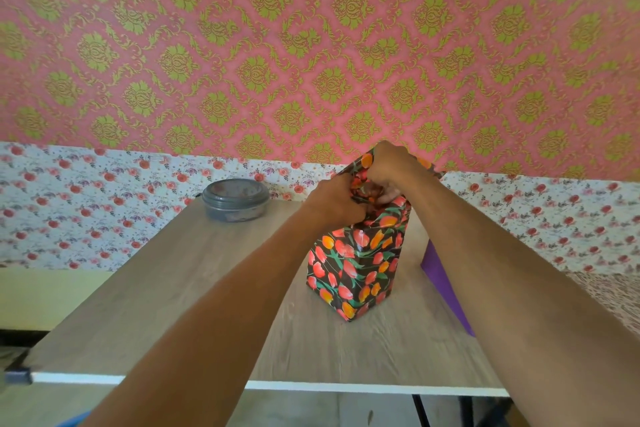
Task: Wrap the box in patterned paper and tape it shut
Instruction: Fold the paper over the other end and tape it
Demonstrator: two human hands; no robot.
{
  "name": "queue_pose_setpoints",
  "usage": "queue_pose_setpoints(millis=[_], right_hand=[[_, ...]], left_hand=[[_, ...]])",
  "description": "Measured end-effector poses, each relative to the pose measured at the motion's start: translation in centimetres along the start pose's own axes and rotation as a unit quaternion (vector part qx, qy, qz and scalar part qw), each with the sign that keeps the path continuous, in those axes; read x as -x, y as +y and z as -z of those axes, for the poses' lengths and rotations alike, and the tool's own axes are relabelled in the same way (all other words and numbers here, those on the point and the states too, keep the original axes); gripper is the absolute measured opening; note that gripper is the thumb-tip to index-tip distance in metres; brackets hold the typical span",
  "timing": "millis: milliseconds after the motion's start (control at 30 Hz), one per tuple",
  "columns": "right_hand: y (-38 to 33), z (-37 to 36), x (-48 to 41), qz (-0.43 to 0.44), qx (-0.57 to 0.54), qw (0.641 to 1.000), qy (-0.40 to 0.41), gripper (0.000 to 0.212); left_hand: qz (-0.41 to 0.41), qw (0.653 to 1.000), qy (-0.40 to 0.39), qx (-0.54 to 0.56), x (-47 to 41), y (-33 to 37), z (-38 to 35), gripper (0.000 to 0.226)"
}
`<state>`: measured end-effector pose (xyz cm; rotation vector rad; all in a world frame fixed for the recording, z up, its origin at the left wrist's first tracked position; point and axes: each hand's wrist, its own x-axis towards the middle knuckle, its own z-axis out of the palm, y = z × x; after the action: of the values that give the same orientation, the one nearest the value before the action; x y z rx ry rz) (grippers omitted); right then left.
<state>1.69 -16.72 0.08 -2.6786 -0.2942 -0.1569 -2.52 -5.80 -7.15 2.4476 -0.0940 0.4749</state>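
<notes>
While I can't see under the hands, here's the status from the head cam, left to right.

- Round grey plastic tub with lid (235, 199): back left of the pale wood-grain table (173, 288), untouched, well apart from the work.
- Left hand (332, 199): fingers clenched into the bunched paper at the top of the box, on its left side.
- Tall upright box (356, 274): stands mid-table, slightly right of centre. The glossy black wrapping paper with red and orange tulips (381, 239) covers both visible side faces, and the bottom edges look tight.
- Right hand (391, 166): curled over the top flap, grasping it from above. Its fingertips are mostly hidden.
- Flat purple sheet (443, 284): on the table just right of the box, partly under my right forearm.

My read: the body wrap is done and the top end is mid-fold, not yet flat. I can't see any tape on the seams or any tape roll. Left to do: crease the top flaps down, then tape.
</notes>
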Motion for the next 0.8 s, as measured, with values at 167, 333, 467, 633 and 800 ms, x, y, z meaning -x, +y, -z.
queue_pose_setpoints(millis=[167, 333, 467, 633, 800], right_hand=[[0.3, 0.1, -1.0, -0.003, 0.022, 0.999, 0.032, 0.025], [1.1, 0.0, -1.7, -0.012, 0.026, 0.999, 0.016, 0.031], [1.4, -0.5, -2.1, 0.010, 0.025, 0.999, 0.030, 0.021], [1.8, -1.0, -2.5, 0.021, 0.039, 0.999, 0.028, 0.020], [1.8, -0.7, -2.8, 0.022, 0.017, 1.000, 0.005, 0.026]], left_hand=[[0.003, 1.000, 0.006, -0.011, -0.4, -0.6, -0.3, 0.047], [0.012, 0.999, -0.026, -0.037, -0.5, -0.6, -0.3, 0.026], [0.024, 0.998, -0.031, -0.039, -0.4, -0.5, -0.4, 0.031], [0.025, 0.998, -0.028, -0.046, -0.4, -0.6, -0.6, 0.029], [0.029, 0.998, -0.027, -0.057, -0.3, -0.5, -0.5, 0.031]])
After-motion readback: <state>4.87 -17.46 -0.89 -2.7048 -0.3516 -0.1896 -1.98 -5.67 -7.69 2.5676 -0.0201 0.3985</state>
